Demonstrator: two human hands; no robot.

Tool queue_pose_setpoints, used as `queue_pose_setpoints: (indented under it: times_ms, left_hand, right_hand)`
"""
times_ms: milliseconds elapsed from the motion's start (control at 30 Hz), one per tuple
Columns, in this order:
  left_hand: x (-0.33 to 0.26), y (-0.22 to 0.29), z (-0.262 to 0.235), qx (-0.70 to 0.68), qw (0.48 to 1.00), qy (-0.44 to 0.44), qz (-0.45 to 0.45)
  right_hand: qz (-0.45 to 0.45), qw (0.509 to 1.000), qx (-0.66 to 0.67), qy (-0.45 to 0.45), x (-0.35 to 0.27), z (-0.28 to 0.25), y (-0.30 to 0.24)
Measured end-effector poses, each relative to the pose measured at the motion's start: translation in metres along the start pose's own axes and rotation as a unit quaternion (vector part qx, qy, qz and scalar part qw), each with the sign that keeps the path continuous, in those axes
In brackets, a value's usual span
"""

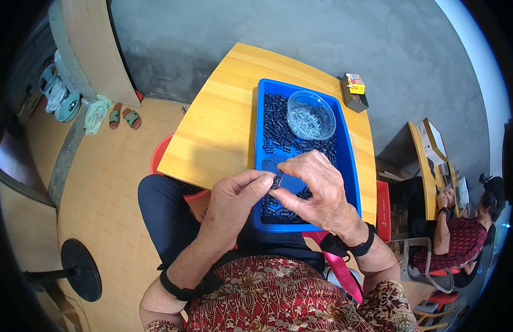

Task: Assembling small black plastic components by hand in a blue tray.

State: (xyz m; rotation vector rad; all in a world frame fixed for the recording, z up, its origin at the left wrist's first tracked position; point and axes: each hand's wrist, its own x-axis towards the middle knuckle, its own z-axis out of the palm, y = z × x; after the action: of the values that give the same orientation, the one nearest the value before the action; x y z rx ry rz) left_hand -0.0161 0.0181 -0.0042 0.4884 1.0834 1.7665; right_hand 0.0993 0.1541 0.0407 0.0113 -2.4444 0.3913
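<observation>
The left hand point(234, 200) and right hand point(320, 191) jointly pinched 1 small black part point(277, 181) above the blue tray's point(351, 180) near left side. Farther right, 1 clear tub point(330, 124) of metal pieces point(306, 123) stood among loose black parts point(275, 119).

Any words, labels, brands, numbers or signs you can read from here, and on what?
None legible enough to quote.
Yellow box: coloured print, too small to read.
Red bin: pale marks on its side, too small to read.
Held part: too small to tell.
Blue tray: no lettering seen.
</observation>
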Motion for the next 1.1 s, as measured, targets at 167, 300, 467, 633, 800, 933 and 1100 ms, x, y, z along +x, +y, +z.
queue_pose_setpoints:
  times_ms: [167, 300, 467, 633, 800, 933, 1100]
  left_hand:
    - [0.001, -0.001, -0.001, 0.020, 0.999, -0.024, 0.005]
    - [-0.001, 0.003, -0.001, 0.035, 0.999, -0.025, 0.002]
    - [0.001, -0.005, 0.000, 0.018, 0.999, -0.024, 0.020]
    - [0.002, -0.003, -0.004, 0.031, 0.999, -0.025, 0.016]
    - [0.002, 0.002, -0.003, 0.031, 0.999, -0.024, -0.008]
    - [-0.001, 0.009, 0.000, 0.073, 0.996, -0.031, -0.030]
    - [-0.002, 0.009, -0.003, 0.072, 0.996, -0.047, -0.013]
  right_hand:
    - [0.000, 1.000, -0.002, -0.005, -0.001, -0.001, 0.000]
    - [-0.001, 1.000, -0.003, -0.007, 0.000, -0.001, -0.002]
    - [-0.023, 0.999, -0.026, -0.018, 0.001, -0.001, 0.001]
    - [-0.026, 0.999, -0.034, -0.022, 0.002, -0.002, 0.000]
    - [-0.026, 0.999, -0.028, -0.024, 0.001, -0.002, 0.000]
    - [-0.027, 0.999, -0.031, -0.020, 0.000, -0.001, 0.002]
    - [-0.029, 0.999, -0.027, -0.024, 0.001, -0.002, 0.002]
